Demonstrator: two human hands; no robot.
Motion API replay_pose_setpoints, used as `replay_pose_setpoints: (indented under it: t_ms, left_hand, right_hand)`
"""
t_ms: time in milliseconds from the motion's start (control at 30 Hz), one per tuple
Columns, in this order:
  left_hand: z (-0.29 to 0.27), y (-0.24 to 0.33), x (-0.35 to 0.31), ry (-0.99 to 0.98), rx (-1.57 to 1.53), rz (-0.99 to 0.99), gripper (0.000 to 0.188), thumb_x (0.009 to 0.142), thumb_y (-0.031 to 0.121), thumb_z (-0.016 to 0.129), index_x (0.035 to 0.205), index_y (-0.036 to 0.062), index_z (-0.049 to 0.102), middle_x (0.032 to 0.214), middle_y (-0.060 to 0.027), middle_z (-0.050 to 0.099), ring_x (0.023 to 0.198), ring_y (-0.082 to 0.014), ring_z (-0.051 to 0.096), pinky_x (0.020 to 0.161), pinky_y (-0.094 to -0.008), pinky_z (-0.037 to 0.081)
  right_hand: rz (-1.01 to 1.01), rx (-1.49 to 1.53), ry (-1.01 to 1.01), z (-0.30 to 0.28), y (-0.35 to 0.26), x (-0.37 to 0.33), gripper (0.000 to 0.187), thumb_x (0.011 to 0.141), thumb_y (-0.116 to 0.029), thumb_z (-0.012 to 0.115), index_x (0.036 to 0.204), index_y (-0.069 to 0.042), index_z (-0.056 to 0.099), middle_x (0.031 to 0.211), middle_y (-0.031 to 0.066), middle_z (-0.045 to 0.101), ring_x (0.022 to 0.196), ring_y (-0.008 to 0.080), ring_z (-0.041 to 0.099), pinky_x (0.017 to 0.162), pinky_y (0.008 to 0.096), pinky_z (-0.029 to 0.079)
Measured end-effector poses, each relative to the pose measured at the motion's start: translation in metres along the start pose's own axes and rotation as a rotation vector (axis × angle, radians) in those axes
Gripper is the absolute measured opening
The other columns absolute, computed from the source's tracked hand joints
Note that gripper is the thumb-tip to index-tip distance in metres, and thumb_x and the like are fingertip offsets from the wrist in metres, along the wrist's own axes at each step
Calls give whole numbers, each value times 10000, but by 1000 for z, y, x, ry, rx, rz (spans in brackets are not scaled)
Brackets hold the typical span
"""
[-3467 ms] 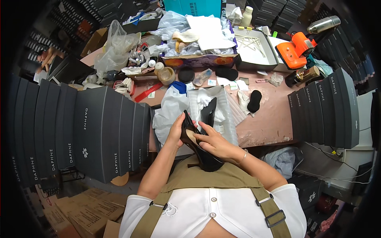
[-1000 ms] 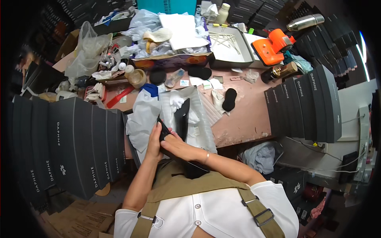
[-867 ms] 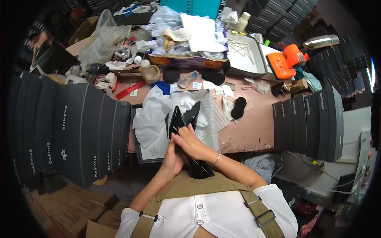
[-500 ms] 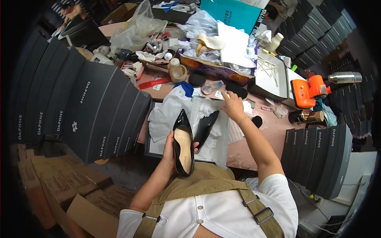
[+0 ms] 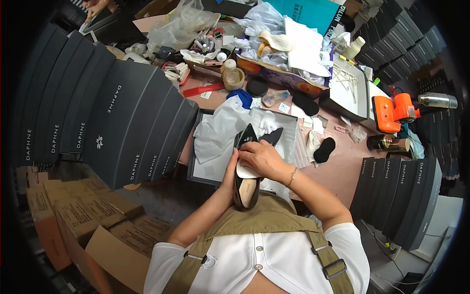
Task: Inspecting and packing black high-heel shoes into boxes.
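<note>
A black pointed shoe [image 5: 247, 195] with a beige insole is held in front of my chest, toe pointing away. My left hand [image 5: 229, 172] is wrapped around its left side. Over the shoe's opening, my right hand [image 5: 262, 159] has its fingers bent and pressed on a white, rounded flat piece [image 5: 246, 171] lying inside the shoe; its exact kind is unclear. Beyond them sits an open shoe box [image 5: 205, 172] with white tissue paper [image 5: 220, 128]. The other black shoe [image 5: 275, 135] lies in that box, mostly hidden behind my right hand.
Stacked dark shoe boxes [image 5: 132, 117] rise on the left, with more boxes [image 5: 396, 196] at the right. Brown cartons [image 5: 93, 210] stand at lower left. Along the table's back are a red comb [image 5: 203, 90], a tape roll [image 5: 233, 78], a paper-filled box [image 5: 279, 73] and an orange device [image 5: 387, 115].
My right hand has come back from the table's far side to the shoe, bringing the white piece into it. The shoe has shifted slightly right in view, still in my left hand.
</note>
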State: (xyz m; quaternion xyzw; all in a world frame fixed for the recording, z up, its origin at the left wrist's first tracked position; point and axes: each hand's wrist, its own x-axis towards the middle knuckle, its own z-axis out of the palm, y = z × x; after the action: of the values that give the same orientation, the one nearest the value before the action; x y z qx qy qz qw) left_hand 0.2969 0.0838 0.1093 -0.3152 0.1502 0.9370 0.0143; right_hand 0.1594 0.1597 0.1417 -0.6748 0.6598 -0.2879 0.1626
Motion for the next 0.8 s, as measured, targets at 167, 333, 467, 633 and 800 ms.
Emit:
replay_pose_setpoints:
  t_ms: [167, 333, 467, 633, 800]
  left_hand:
    - [-22, 5, -3, -20, -81, -20, 610, 899, 628, 422, 1177, 96, 524, 1047, -110, 609, 924, -221, 629, 786, -362, 538]
    - [-9, 4, -4, 82, -4, 52, 613, 882, 651, 448, 1102, 88, 554, 979, -57, 617, 875, -174, 622, 755, -307, 529]
    - [-7, 10, -2, 149, -8, 35, 646, 860, 679, 455, 1126, 98, 549, 1001, -66, 616, 908, -189, 613, 809, -335, 510]
    - [-17, 6, 2, 72, -25, 22, 685, 853, 685, 463, 1198, 96, 523, 1070, -80, 601, 976, -207, 590, 835, -358, 491]
    - [-17, 4, 13, 124, -13, 121, 629, 882, 657, 437, 1203, 124, 535, 1144, -76, 588, 1085, -209, 551, 915, -358, 456]
  right_hand:
    - [183, 81, 163, 20, -26, -30, 276, 743, -173, 722, 989, -66, 661, 1024, 99, 617, 937, 268, 573, 770, 362, 450]
    - [204, 120, 61, 14, -23, -25, 297, 722, -175, 741, 975, -48, 651, 940, 112, 602, 854, 308, 575, 712, 386, 484]
    - [216, 153, 158, 29, -32, -17, 229, 732, -98, 692, 941, -34, 621, 800, 127, 568, 776, 310, 596, 640, 401, 480]
    - [128, 64, -142, 18, -22, -23, 107, 763, -127, 613, 829, -43, 601, 744, 114, 571, 704, 307, 603, 600, 404, 481]
    - [240, -17, 116, 40, 4, -2, 74, 782, -104, 585, 805, -38, 561, 727, 125, 548, 670, 314, 599, 558, 413, 479]
